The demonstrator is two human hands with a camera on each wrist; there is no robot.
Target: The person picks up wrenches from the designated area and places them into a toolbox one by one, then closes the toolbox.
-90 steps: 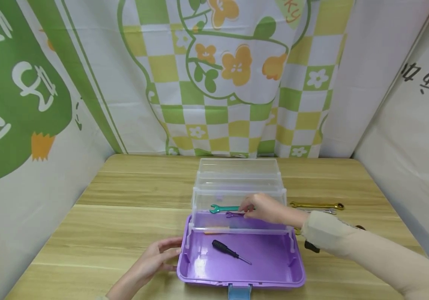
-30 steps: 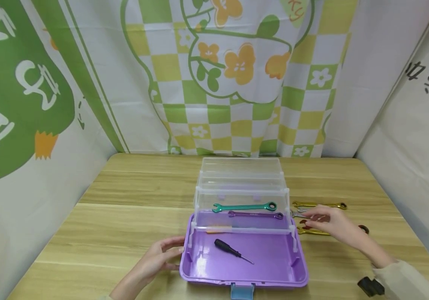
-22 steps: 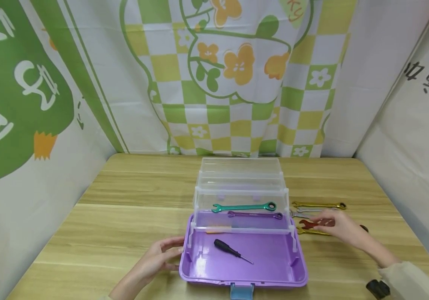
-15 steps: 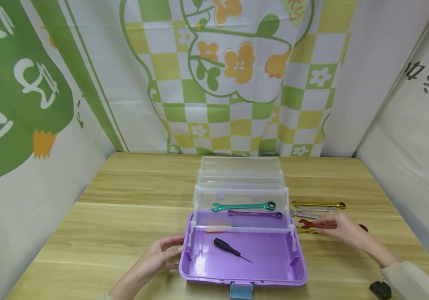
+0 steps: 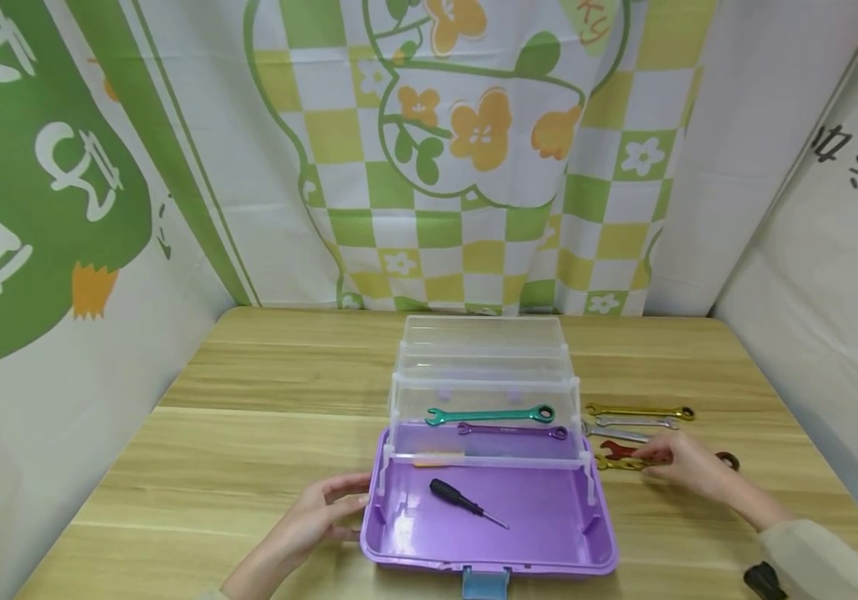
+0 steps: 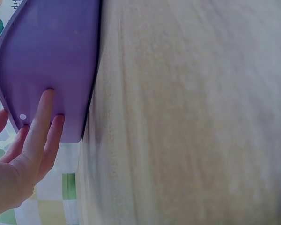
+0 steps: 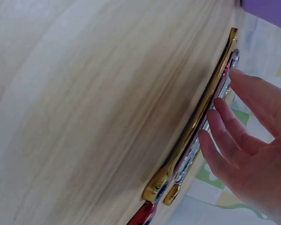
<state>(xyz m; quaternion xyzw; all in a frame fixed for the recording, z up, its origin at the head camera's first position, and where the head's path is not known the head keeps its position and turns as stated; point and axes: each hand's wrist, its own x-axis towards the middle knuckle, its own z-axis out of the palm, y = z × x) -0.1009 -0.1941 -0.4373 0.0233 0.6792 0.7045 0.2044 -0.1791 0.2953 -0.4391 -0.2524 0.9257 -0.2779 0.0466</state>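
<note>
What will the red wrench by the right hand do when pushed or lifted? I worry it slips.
The red wrench looks like flat, glossy metal: probably stiff, likely sliding rather than rolling. Lying low among other wrenches, it may be awkward for the right hand to pinch.

A slim red metal wrench (image 5: 619, 451) with an open-ended jaw is lying flat on the wooden tabletop just right of the open purple plastic toolbox (image 5: 489, 546), its middle covered by the fingers of the right hand (image 5: 679, 467) reaching onto it; whether they are gripping it cannot be told. It is lying in a row of wrenches, just beside a gold metal wrench (image 5: 612, 463) on its near side and a silver metal wrench (image 5: 612, 432) on its far side. The left hand (image 5: 316, 517) is resting with straight fingers against the toolbox's left wall, while the toolbox is sitting with its clear tiers raised.
</note>
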